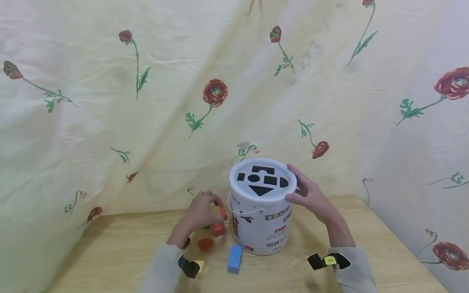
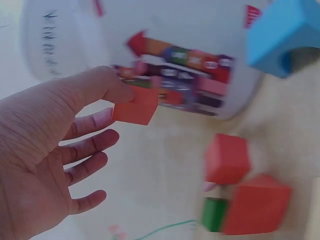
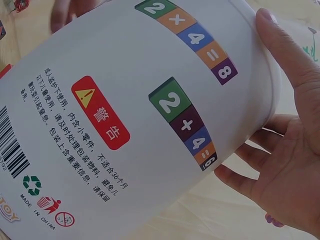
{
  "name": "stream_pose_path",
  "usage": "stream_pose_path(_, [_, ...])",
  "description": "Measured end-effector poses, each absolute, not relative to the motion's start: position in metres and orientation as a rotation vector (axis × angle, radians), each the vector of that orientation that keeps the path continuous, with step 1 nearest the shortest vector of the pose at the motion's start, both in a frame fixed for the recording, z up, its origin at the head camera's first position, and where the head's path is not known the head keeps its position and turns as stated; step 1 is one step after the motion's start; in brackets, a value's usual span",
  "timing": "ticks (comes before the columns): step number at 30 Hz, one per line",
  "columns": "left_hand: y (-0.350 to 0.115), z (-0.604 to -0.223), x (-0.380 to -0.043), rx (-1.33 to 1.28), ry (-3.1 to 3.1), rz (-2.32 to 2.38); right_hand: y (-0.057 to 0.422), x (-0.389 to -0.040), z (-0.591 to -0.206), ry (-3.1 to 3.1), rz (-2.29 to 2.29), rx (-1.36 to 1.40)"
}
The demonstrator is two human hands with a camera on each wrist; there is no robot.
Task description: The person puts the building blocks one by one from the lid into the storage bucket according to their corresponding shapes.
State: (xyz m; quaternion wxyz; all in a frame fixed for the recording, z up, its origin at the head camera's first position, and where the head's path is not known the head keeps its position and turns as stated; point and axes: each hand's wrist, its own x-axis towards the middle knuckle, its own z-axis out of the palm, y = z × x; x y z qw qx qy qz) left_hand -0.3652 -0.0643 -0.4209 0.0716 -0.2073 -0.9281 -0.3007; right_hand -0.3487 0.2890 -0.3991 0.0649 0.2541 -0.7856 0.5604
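Note:
A white toy bucket [image 1: 259, 228] stands upright on the table, its lid [image 1: 275, 192] cut with several shaped holes. My left hand [image 1: 200, 211] is beside the bucket's left side, pinching a small red block [image 2: 137, 106] between thumb and index finger, while the other fingers spread apart. My right hand [image 1: 313, 198] grips the bucket at its upper right, thumb on the rim and fingers round the far side. Below the left hand lie another red block [image 2: 227, 159], a larger red piece [image 2: 257, 206] and a green block [image 2: 214, 214].
A blue block [image 1: 235, 259] with an arched notch lies right in front of the bucket. Partly behind the left wrist strap is a yellow piece [image 1: 200, 266]. The bucket's thin handle [image 1: 244, 214] hangs on its front left. Floral cloth [image 1: 168, 123] rises behind the wooden table [image 1: 116, 261].

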Motion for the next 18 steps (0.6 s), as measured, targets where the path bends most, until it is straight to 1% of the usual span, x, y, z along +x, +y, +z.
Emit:
stream_pose_path(11, [-0.087,-0.363,-0.360,-0.635,-2.587,-0.913,0.287,-0.349,-0.398,-2.374,1.687,0.771])
stream_pose_path(18, [-0.086,-0.329,-0.357,-0.668,-2.454,-0.907,0.289,-0.349,-0.399,-2.366,1.687,0.776])
